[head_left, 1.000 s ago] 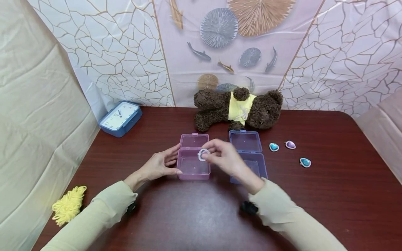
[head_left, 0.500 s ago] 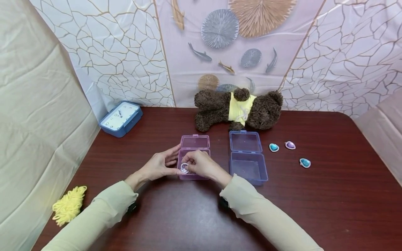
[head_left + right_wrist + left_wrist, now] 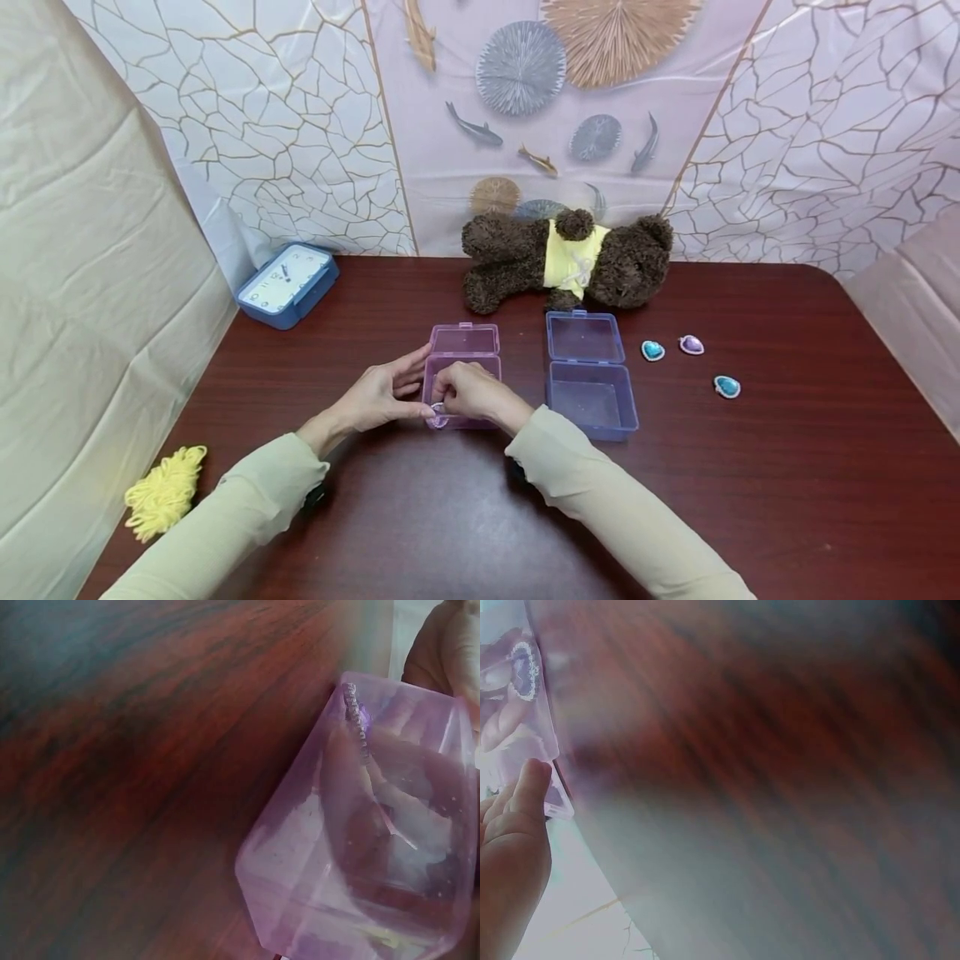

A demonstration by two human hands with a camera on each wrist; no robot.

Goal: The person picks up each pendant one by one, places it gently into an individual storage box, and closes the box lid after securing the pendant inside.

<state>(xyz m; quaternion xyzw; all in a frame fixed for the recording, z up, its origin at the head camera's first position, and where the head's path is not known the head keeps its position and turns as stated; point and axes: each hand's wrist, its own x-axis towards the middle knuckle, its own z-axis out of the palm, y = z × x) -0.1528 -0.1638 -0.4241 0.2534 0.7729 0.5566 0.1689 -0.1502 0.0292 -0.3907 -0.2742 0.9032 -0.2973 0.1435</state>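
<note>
The pink clear box (image 3: 480,423) stands with its lid tipped back. At its left side is my left hand (image 3: 371,397), fingers extended along the wall and thumb at the front corner. My right hand (image 3: 472,392) reaches down inside, its fingertips at a bead-edged purple piece (image 3: 438,416) in the front left corner. Through the pink wall in the right wrist view, the purple piece (image 3: 364,716) stands on edge against my fingers. The left wrist view shows its beaded rim (image 3: 526,671) as well. To the right is a blue clear box (image 3: 592,404), lid back, nothing inside.
Right of the blue box lie two teal gems (image 3: 652,351) (image 3: 727,387) and a purple gem (image 3: 692,344). A brown teddy bear (image 3: 630,262) lies behind the boxes. A blue lunch box (image 3: 288,283) is at the back left, and yellow yarn (image 3: 165,492) at the left edge.
My right hand has moved left and down into the pink box, carrying the bead-edged piece to the front left corner. My left hand has stayed at the box's side.
</note>
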